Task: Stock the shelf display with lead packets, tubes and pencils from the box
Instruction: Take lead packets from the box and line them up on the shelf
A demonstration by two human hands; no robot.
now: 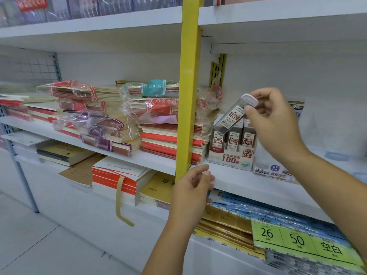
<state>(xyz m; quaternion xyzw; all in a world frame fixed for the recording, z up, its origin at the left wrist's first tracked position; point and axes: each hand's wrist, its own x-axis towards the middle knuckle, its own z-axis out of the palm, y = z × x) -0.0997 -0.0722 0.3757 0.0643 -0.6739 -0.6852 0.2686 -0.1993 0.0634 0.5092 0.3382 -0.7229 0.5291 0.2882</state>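
Observation:
My right hand [276,124] pinches the white-capped end of a clear lead tube [233,115] with a red "100" label. The tube is tilted, its lower end just above a white display box [231,157] marked "HB 0.5" on the middle shelf [248,181]. Several similar tubes stand upright in that box. My left hand [193,187] hovers at the shelf's front edge beside the yellow post, fingers loosely curled and holding nothing that I can see. A flatter packet display [274,173] lies to the right of the box.
A yellow upright post [188,96] divides the shelving. Left of it, stacks of wrapped notebooks [111,120] fill the shelf. Below are paper packs and a green price sign [297,239] reading 26 and 50. The shelf's right part holds little.

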